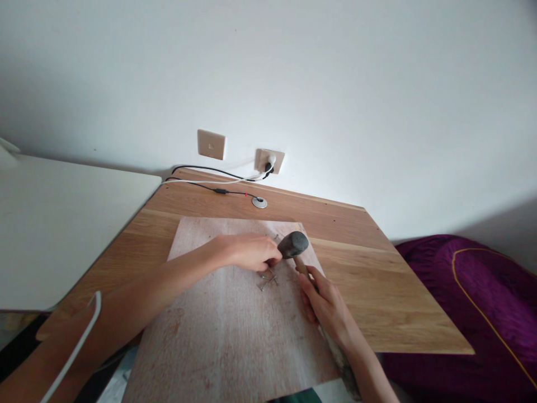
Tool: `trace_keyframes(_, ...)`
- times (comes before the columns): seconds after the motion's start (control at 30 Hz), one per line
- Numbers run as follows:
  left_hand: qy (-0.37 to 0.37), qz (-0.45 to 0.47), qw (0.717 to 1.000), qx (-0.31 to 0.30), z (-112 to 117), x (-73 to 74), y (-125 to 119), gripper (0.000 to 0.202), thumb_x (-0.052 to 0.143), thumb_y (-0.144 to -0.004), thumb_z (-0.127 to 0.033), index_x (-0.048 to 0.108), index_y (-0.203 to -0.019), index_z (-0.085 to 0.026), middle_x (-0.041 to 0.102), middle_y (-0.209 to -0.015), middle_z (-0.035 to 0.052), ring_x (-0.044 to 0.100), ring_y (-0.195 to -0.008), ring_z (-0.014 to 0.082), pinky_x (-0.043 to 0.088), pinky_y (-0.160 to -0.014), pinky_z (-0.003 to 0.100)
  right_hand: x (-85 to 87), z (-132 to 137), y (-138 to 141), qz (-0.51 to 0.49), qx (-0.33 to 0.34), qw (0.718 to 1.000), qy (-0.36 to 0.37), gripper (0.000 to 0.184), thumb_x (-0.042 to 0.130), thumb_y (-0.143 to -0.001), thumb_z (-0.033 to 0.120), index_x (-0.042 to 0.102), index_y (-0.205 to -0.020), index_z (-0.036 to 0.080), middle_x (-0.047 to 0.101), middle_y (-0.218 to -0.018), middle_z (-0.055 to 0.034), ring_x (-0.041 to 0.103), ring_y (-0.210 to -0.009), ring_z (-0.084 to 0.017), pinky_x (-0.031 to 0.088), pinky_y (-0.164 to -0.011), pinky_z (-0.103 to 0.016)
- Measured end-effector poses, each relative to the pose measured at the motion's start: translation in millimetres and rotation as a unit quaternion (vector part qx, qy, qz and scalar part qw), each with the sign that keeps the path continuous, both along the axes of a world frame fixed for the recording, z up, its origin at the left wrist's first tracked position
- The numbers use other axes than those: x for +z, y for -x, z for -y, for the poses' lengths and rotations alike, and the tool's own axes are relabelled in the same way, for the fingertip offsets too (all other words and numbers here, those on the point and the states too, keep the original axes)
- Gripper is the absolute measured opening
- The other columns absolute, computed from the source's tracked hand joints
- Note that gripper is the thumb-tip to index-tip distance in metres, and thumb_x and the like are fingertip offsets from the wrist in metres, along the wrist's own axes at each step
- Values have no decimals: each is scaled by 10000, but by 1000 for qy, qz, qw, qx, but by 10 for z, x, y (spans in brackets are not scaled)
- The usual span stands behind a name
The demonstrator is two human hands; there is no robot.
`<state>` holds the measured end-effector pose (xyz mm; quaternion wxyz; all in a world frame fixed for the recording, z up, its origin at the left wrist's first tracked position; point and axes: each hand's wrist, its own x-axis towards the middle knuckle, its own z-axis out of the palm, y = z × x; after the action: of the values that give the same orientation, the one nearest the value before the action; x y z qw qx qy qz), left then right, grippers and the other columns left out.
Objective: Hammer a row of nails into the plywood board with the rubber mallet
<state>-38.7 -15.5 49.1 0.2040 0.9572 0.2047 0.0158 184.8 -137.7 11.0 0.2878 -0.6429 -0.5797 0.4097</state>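
mallet head (293, 244): dark grey | board (235, 330): pinkish, streaked | desktop (377, 280): brown woodgrain

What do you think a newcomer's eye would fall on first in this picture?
Most striking is the dark-headed mallet near the centre, its wooden handle gripped by the right hand, above a small cluster of metal nails on a pale wooden board. The left hand sits just beside those nails. Off to the right, a purple cushion with a gold seam stands out against the white wall.
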Motion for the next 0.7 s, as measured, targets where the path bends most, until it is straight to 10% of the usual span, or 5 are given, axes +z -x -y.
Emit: trace_keyframes(0.7,-15,-12,993,120,-433,205,450,254,595,-766,19,715,-870,-180,735,-862,12,652,-783,153,407,-695,250,54,14,25,6,6,1000,0,489,470,-1011,627,586,-1193,187,499,-534,84,497,-384,-120,383,-381,-218)
